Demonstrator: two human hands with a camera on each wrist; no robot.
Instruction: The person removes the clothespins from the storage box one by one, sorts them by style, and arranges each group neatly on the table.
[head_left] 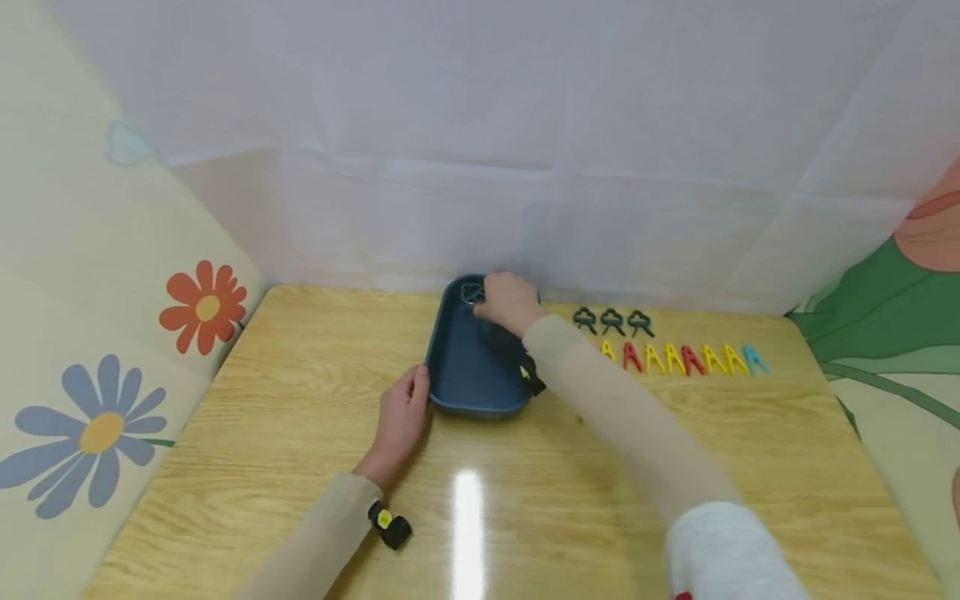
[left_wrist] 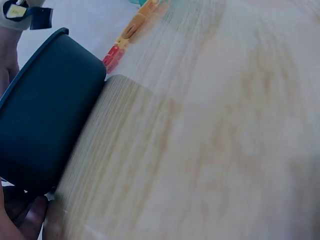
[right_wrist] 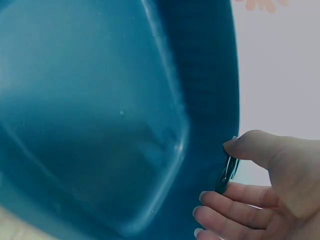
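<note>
A dark blue plastic bin (head_left: pixel 480 367) stands on the wooden table near the back wall. At its left rim, my left hand (head_left: pixel 403 417) grips the side, thumb toward the rim; in the left wrist view the fingers (left_wrist: pixel 32 217) show beside the bin's lower corner. My right hand (head_left: pixel 512 302) is over the bin's far end. It pinches a small dark green clip (right_wrist: pixel 228 172) between thumb and fingers, inside the bin's wall. From the head view, the clip's cloud-shaped outline (head_left: pixel 472 293) shows left of the right hand.
Right of the bin lie three dark green cloud-shaped clips (head_left: pixel 612 322) in a row. In front of them runs a row of several plastic clips, yellow (head_left: pixel 654 359), red (head_left: pixel 692 360) and blue (head_left: pixel 755 359), partly hidden by the right forearm. A white cloth wall (head_left: pixel 420 217) rises behind the table.
</note>
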